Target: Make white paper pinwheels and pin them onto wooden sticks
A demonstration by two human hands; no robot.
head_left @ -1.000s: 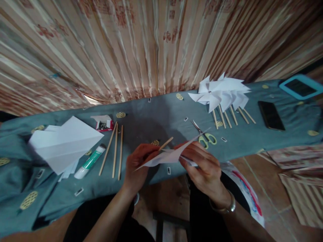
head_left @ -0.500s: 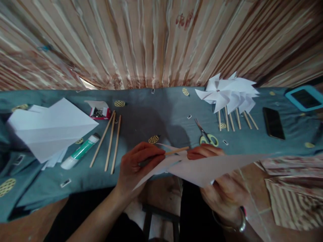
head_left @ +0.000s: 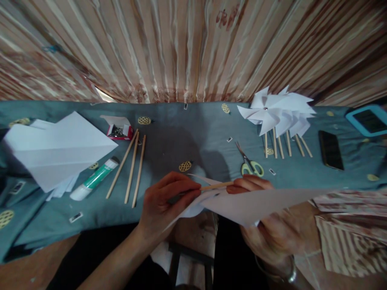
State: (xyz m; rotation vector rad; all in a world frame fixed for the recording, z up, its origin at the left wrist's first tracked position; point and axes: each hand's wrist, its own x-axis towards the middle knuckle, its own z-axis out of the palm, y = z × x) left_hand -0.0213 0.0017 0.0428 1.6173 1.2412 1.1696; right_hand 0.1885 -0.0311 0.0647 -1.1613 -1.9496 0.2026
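Between thumb and fingers, my left hand [head_left: 165, 197] pinches a thin wooden stick [head_left: 216, 185] over the table's front edge. My right hand [head_left: 269, 229] grips a white paper pinwheel [head_left: 250, 203], seen nearly edge-on below the stick. The right fingertips curl over the paper's far edge and meet the stick's right end. Much of the right palm is behind the paper. A pair of scissors [head_left: 250, 166] with light green handles lies just beyond that hand.
Finished pinwheels [head_left: 275, 112], a phone [head_left: 331, 150] and a blue-framed tablet [head_left: 369, 120] lie to the right. Leftward are folded papers [head_left: 60, 151], a glue stick [head_left: 95, 179], a small box of pins [head_left: 119, 129] and loose wooden sticks [head_left: 132, 167]. A curtain [head_left: 181, 48] hangs behind.
The stick has levelled, and its right end has dropped to the right fingertips, which now touch it. The pinwheel has shifted slightly. The view has moved a little.
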